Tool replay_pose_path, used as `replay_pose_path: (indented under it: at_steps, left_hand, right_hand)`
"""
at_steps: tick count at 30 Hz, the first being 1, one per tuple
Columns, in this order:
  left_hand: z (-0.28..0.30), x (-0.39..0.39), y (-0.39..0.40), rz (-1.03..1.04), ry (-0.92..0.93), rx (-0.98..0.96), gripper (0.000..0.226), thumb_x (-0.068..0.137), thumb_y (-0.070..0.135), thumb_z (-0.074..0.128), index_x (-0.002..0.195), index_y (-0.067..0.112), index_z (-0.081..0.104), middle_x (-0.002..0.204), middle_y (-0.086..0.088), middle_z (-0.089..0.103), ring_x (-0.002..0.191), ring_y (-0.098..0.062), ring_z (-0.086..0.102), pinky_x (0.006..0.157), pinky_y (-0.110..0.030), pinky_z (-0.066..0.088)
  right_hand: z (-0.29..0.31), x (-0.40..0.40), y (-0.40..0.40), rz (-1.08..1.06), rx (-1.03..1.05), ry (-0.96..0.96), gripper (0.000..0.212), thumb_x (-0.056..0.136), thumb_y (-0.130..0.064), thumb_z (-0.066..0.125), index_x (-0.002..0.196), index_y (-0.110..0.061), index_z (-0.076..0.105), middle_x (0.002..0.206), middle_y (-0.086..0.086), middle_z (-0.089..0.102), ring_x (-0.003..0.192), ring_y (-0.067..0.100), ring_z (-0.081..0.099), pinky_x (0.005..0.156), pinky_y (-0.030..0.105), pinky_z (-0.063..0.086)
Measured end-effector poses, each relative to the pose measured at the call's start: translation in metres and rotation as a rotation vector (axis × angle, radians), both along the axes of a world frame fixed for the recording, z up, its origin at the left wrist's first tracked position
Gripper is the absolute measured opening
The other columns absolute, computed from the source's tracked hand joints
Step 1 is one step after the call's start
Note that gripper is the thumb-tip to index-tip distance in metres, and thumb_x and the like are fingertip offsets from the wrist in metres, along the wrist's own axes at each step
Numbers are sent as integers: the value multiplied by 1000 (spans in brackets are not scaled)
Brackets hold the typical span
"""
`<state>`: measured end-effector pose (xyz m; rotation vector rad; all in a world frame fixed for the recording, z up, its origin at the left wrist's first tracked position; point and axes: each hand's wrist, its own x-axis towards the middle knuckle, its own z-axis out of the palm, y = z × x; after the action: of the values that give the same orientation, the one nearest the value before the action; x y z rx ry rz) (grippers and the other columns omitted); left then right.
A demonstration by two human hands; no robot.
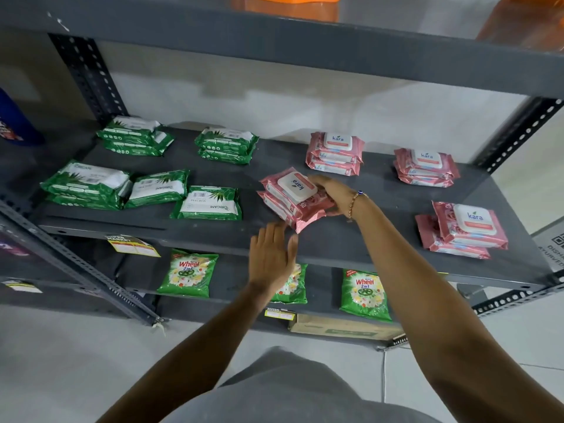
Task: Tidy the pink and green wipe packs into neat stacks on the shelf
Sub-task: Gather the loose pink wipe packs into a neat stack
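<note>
On the grey shelf (351,239) the pink wipe packs lie on the right and the green ones on the left. My right hand (332,190) grips the far side of a crooked pile of pink packs (290,196) at mid-shelf. My left hand (271,254) hovers flat and open at the shelf's front edge, fingertips by the pile's near corner. Other pink stacks sit at the back middle (335,154), back right (425,167) and front right (464,230). Green stacks rest at the back left (134,135), back centre (225,145) and front left (85,184), with two single green packs (158,187) (209,203) lying beside them.
The lower shelf holds green Wheel detergent bags (187,273) (364,294) and a cardboard box (345,328). A dark blue bottle (15,123) stands at the far left. Slotted uprights (88,74) frame the shelf. Orange items (290,1) sit on the shelf above.
</note>
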<state>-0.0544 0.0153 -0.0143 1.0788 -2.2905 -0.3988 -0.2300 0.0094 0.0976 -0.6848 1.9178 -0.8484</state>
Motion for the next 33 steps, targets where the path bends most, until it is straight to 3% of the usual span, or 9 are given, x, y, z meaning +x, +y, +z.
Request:
replay_pose_path:
  at_steps: [3, 5, 7, 13, 16, 18, 23, 28, 33]
  left_hand:
    - [28, -37, -21, 199, 316, 536, 87, 87, 74, 6, 103, 9, 61, 101, -12, 65, 91, -28, 62, 79, -43, 53]
    - [50, -46, -39, 230, 287, 728, 86, 86, 76, 13, 88, 8, 65, 93, -12, 67, 85, -28, 63, 78, -39, 54]
    - [69, -48, -54, 183, 171, 819, 67, 92, 63, 35, 94, 6, 69, 90, -8, 62, 82, -24, 60, 72, -29, 49]
    - [75, -54, -91, -239, -15, 866, 50, 81, 56, 59, 106, 14, 70, 101, -9, 73, 96, -29, 70, 87, -38, 54]
    - [72, -49, -80, -228, 100, 811, 64, 83, 56, 61, 132, 15, 51, 118, 2, 61, 101, -16, 62, 77, -23, 48]
    - [59, -47, -65, -45, 315, 711, 75, 83, 58, 60, 137, 9, 44, 129, -4, 54, 113, -20, 56, 87, -28, 45]
    - [43, -56, -21, 366, 364, 915, 76, 93, 52, 45, 140, -7, 34, 145, -24, 32, 133, -37, 35, 104, -41, 32]
    - [43, -67, -41, 267, 355, 1118, 84, 80, 71, 45, 127, 3, 56, 126, -16, 61, 112, -31, 60, 95, -44, 50]
    - [49, -69, -56, 150, 377, 1225, 67, 78, 64, 59, 112, 6, 67, 107, -13, 72, 93, -27, 68, 89, -36, 53]
  right_hand:
    - [-2, -4, 9, 16, 39, 0, 31, 77, -51, 63, 91, -24, 62, 97, 4, 70, 99, 22, 65, 92, 38, 52]
    - [-2, -1, 17, 27, 60, -58, 34, 78, -50, 63, 91, -19, 61, 95, 7, 69, 93, 24, 65, 93, 39, 52]
    - [-5, 9, 27, 15, 46, -192, 30, 85, -43, 59, 94, -14, 57, 94, 10, 64, 89, 24, 62, 98, 41, 48]
    - [-32, 30, 51, -312, -132, -610, 28, 85, -26, 63, 106, -11, 52, 98, 12, 60, 85, 24, 60, 94, 43, 48]
    - [-41, 16, 56, -509, -84, -355, 85, 56, -47, 82, 122, -10, 43, 121, 10, 54, 92, 23, 62, 74, 40, 56]
    - [-38, -4, 58, -614, -87, -87, 106, 48, -57, 80, 130, -9, 31, 132, 11, 45, 113, 28, 54, 93, 45, 50]
    - [-2, -27, 44, -286, -101, 101, 66, 90, -50, 46, 130, 4, 47, 133, 15, 53, 122, 31, 50, 102, 39, 37]
    - [-7, -31, 34, -66, 6, -27, 39, 89, -46, 52, 97, -10, 65, 102, 5, 67, 97, 20, 61, 98, 35, 47]
    - [-22, -44, 53, -89, 8, -146, 37, 88, -39, 58, 106, -7, 60, 100, 6, 64, 97, 19, 54, 106, 38, 42]
